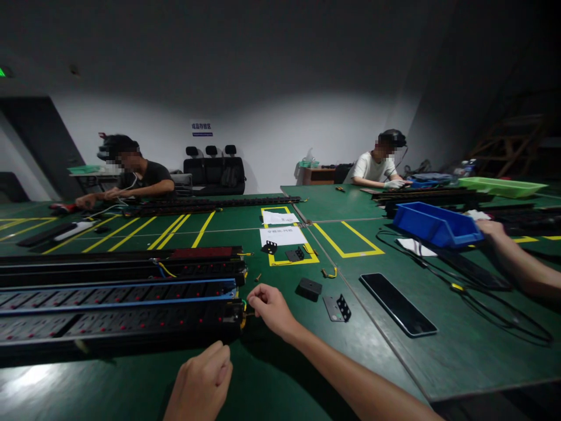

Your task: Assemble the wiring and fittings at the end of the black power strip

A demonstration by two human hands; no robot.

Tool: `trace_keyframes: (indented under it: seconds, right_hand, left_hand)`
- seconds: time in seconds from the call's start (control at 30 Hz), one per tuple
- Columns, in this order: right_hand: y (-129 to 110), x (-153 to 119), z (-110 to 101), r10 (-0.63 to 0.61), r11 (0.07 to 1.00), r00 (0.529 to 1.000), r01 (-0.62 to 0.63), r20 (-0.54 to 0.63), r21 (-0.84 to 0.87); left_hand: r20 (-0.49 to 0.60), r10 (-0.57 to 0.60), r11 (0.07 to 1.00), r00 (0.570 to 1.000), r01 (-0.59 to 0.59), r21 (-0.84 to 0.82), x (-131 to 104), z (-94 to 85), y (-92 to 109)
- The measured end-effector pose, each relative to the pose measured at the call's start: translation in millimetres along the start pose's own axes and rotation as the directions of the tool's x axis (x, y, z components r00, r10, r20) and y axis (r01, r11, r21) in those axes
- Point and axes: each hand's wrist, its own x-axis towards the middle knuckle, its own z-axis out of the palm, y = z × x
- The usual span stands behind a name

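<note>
Long black power strips with rows of sockets and small red dots lie side by side on the left. A blue strip runs along the nearest one. My right hand is pinched at its right end, close to short yellow-green wires; what the fingertips hold is too small to tell. Below that end, my left hand is curled closed, its fingers mostly turned away. Right of my right hand lie a black block and a perforated black bracket. Further back is a small screw.
A phone, black cables and a blue bin occupy the right side, where another person's arm reaches in. More brackets and paper sheets lie ahead. Two co-workers sit across the green table.
</note>
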Motion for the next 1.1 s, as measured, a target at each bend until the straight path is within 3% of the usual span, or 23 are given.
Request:
trace_keyframes:
  seconds: [1.1]
  right_hand:
    - [1.1, -2.2, 0.2, -0.031, 0.999, 0.999, 0.031, 0.019, -0.028]
  left_hand:
    - [0.042, -0.015, 1.0, 0.999, 0.015, 0.01, -2.4, 0.5, 0.5]
